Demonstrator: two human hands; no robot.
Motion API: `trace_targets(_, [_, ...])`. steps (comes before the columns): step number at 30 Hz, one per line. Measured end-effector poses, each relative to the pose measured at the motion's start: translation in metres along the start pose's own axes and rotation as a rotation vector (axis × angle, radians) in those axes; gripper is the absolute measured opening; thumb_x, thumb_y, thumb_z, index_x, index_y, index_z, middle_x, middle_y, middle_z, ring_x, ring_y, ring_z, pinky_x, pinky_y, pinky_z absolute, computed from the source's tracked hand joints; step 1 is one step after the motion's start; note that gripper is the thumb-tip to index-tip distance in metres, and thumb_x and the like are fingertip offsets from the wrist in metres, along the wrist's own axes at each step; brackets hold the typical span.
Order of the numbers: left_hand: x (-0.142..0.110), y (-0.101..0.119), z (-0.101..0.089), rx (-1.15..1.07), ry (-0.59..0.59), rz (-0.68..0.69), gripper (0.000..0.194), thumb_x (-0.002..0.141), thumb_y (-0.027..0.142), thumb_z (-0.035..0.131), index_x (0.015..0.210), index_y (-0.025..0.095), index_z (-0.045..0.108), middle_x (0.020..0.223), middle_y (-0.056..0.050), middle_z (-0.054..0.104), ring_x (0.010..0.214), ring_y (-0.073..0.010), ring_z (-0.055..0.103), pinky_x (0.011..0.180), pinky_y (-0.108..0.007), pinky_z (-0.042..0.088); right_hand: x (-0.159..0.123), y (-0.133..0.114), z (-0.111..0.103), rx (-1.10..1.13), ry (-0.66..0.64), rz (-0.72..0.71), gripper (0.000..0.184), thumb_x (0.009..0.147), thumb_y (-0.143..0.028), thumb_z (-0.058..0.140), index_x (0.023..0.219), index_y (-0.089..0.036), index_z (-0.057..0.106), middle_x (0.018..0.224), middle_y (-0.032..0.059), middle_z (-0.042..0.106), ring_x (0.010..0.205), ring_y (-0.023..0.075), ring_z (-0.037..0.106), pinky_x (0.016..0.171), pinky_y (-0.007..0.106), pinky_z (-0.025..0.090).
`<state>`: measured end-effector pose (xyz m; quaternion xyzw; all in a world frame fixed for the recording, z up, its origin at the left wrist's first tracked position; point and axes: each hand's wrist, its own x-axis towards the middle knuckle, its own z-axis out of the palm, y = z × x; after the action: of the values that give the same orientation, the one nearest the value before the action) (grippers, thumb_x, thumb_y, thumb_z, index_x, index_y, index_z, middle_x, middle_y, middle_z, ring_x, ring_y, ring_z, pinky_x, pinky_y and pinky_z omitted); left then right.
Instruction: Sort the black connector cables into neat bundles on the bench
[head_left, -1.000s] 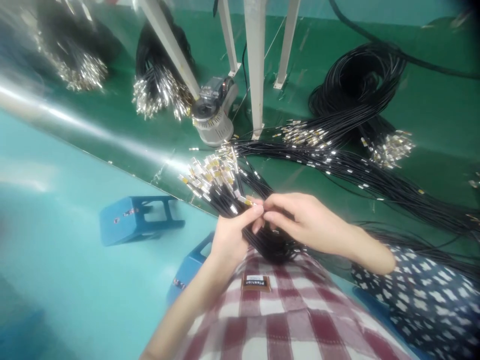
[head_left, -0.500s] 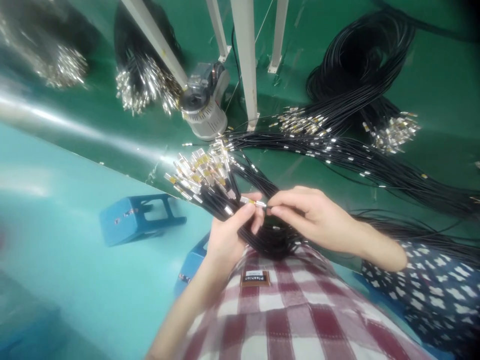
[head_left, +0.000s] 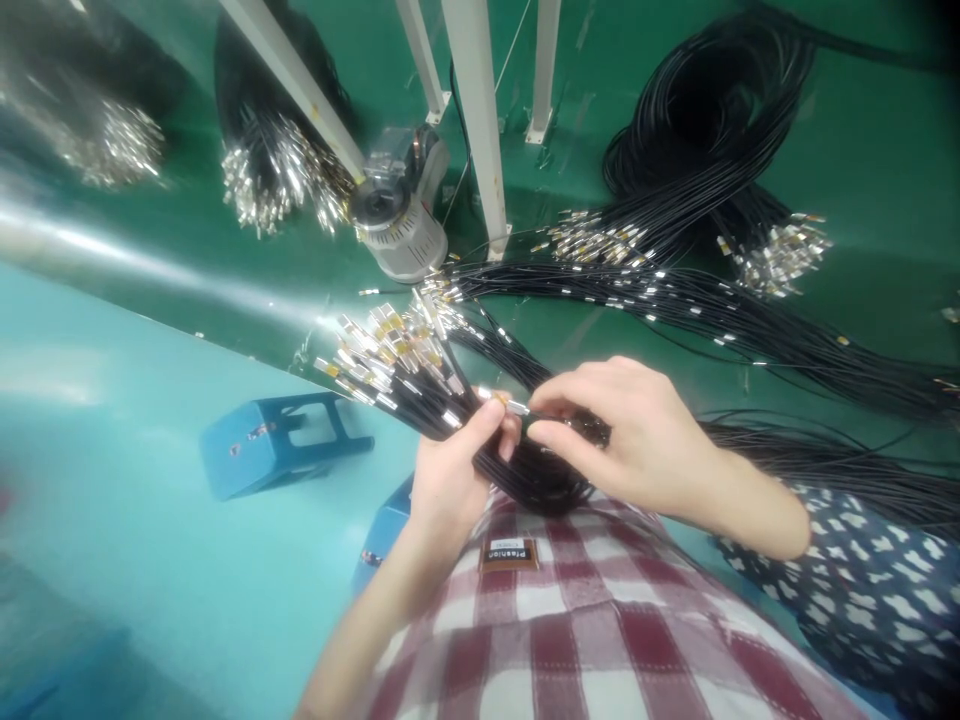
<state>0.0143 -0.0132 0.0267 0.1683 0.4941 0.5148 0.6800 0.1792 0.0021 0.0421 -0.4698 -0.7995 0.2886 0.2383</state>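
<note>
The left hand (head_left: 454, 465) grips a cable bundle (head_left: 427, 400) at the bench (head_left: 885, 150)'s near edge, pinching one connector (head_left: 515, 406); the right hand (head_left: 630, 430), fingertips parted, adjoins it. A grey device (head_left: 409, 238) and white post (head_left: 480, 120) stand beyond.

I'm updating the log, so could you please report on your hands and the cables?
Left hand around black cable bundle, pinching one silver connector. Right hand beside it, thumb and forefinger parted. Grey-white device beyond the bundle, apart from both hands.

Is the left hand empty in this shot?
No, the left hand pinches a metal cable end between thumb and fingers.
</note>
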Motion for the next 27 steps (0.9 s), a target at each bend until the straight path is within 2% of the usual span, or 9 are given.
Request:
trace_targets(3, [-0.002,-0.001,0.001,0.005,0.003,0.024,0.016,0.07,0.02,0.078,0.071,0.015,0.062,0.061,0.001,0.057,0.049,-0.0075,0.048,0.049,-0.021,0.041,0.004,-0.007,0.002,0.031,0.041,0.032,0.019,0.093,-0.036,0.055,0.084,-0.021,0.065,0.084,0.0021,0.071,0.077,0.0168,0.062,0.072,0.031,0.038])
trace_targets(6, [-0.005,-0.001,0.001,0.009,-0.025,0.046,0.015,0.07,0.02,0.077,0.073,0.016,0.063,0.061,0.002,0.057,0.048,-0.0073,0.049,0.05,-0.021,0.041,0.005,-0.011,0.003,0.104,0.064,0.067,0.018,0.093,-0.027,0.055,0.078,-0.022,0.065,0.078,-0.0002,0.07,0.072,0.0148,0.061,0.07,0.029,0.039])
trace_targets(10, [-0.006,-0.001,0.0,0.014,-0.07,0.041,0.012,0.077,0.024,0.071,0.083,0.016,0.066,0.06,0.001,0.058,0.05,-0.0076,0.05,0.055,-0.022,0.043,0.001,-0.013,-0.001,0.163,0.062,0.096,0.017,0.092,-0.026,0.057,0.078,-0.021,0.066,0.074,-0.0022,0.07,0.067,0.0129,0.06,0.069,0.028,0.04])
trace_targets(13, [-0.006,-0.001,0.001,0.009,-0.079,0.027,0.008,0.079,0.022,0.07,0.079,0.015,0.065,0.059,0.002,0.057,0.05,-0.0072,0.05,0.055,-0.02,0.043,0.0,-0.013,-0.003,0.201,0.049,0.112,0.016,0.09,-0.023,0.059,0.077,-0.02,0.067,0.073,-0.002,0.069,0.067,0.0123,0.059,0.069,0.027,0.04])
trace_targets(15, [-0.007,-0.002,0.001,0.001,-0.082,0.031,0.007,0.078,0.02,0.069,0.077,0.015,0.065,0.059,0.002,0.057,0.05,-0.0068,0.05,0.055,-0.02,0.042,0.0,-0.014,-0.003,0.314,0.038,0.158,0.016,0.09,-0.023,0.058,0.077,-0.02,0.067,0.071,-0.0021,0.068,0.065,0.0114,0.059,0.068,0.026,0.041])
trace_targets(19, [-0.009,-0.003,0.004,0.008,-0.067,0.058,0.005,0.079,0.019,0.068,0.077,0.016,0.065,0.058,0.002,0.057,0.048,-0.0071,0.05,0.052,-0.02,0.041,-0.001,-0.015,0.003,0.69,-0.045,0.29,0.022,0.093,-0.027,0.054,0.074,-0.017,0.063,0.064,-0.0011,0.066,0.057,0.0106,0.058,0.056,0.023,0.043])
trace_targets(21, [-0.01,-0.004,0.005,0.017,-0.052,0.069,0.006,0.079,0.018,0.069,0.075,0.016,0.065,0.056,0.002,0.057,0.048,-0.0073,0.05,0.051,-0.02,0.04,-0.004,-0.017,0.008,0.605,0.025,0.275,0.021,0.092,-0.025,0.055,0.074,-0.017,0.063,0.065,-0.0006,0.067,0.058,0.0111,0.059,0.058,0.024,0.043])
trace_targets(25, [-0.012,-0.005,0.008,0.036,-0.024,0.094,0.008,0.077,0.017,0.069,0.072,0.015,0.064,0.055,0.002,0.057,0.047,-0.007,0.049,0.05,-0.02,0.039,-0.01,-0.02,0.015,0.09,0.316,0.102,0.012,0.087,-0.022,0.062,0.076,-0.018,0.068,0.072,0.0012,0.07,0.067,0.0146,0.06,0.069,0.031,0.04])
trace_targets(27, [-0.012,-0.005,0.008,0.036,-0.011,0.1,0.007,0.076,0.016,0.07,0.072,0.015,0.064,0.054,0.003,0.057,0.046,-0.0071,0.05,0.049,-0.02,0.04,-0.009,-0.018,0.014,0.148,0.287,0.114,0.014,0.087,-0.022,0.062,0.075,-0.018,0.066,0.071,0.0009,0.069,0.065,0.0139,0.06,0.067,0.03,0.04])
